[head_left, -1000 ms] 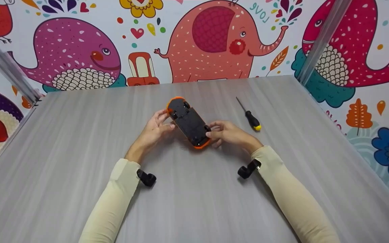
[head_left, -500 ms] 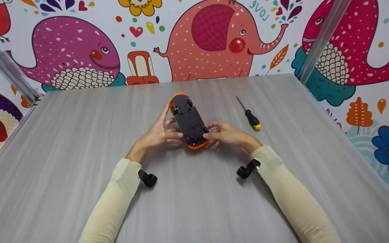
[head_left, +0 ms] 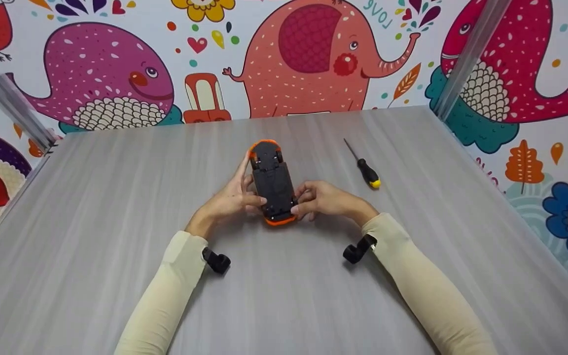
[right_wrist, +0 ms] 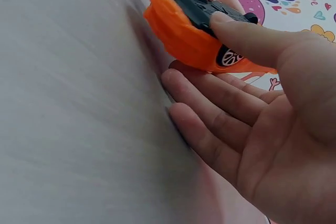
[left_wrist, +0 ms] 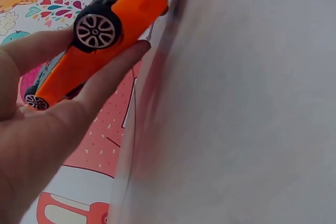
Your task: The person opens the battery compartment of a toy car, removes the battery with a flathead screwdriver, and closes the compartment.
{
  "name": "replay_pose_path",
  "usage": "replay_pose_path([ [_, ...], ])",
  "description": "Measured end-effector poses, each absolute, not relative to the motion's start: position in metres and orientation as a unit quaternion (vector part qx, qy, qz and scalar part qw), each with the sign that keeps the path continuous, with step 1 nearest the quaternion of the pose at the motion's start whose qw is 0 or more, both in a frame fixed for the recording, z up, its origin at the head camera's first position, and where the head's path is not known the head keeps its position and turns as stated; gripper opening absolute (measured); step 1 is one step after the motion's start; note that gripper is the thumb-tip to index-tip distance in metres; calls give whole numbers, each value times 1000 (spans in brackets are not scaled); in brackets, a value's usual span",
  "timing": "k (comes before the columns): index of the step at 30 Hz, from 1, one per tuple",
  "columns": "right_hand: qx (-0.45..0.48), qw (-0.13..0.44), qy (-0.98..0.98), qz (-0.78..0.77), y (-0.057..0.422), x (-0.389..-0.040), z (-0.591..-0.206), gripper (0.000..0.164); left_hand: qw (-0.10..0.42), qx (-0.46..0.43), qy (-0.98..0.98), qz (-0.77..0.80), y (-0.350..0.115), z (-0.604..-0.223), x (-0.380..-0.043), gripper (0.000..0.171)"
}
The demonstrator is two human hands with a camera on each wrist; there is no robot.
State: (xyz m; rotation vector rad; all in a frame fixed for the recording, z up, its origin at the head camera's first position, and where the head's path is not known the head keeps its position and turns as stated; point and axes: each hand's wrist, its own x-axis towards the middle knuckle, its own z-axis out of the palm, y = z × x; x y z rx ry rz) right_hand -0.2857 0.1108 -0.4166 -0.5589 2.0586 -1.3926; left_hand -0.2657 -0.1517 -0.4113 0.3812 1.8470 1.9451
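Pointing lengthwise away, the upturned toy car (head_left: 273, 185) slants slightly left.

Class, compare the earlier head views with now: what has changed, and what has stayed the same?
The orange toy car has turned clockwise in the head view, its near end swinging left. The left hand has shifted its thumb toward that end. The right hand still holds the near right corner, and the screwdriver still lies on the table.

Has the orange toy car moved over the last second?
Yes: against the screwdriver in the head view, the orange toy car has turned, its near end swinging left and nearer the person.
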Motion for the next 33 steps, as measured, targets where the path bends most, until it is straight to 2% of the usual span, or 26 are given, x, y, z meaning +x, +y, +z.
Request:
replay_pose_path([
  [10,-207,291,804,-476,115,-286,-409,39,202,147,692,677,-153,-412,-267,121],
  [17,-197,248,822,-473,115,-285,-394,32,213,135,695,674,-151,-412,-266,119],
  [20,-198,219,843,-450,112,-284,-390,30,213,128,699,670,-152,-412,-266,118],
  [27,-201,100,891,-394,102,-282,-384,24,220,122,695,673,-151,-411,-264,117],
  [33,-201,51,892,-401,96,-284,-383,23,244,104,689,675,-149,-410,-264,116],
])
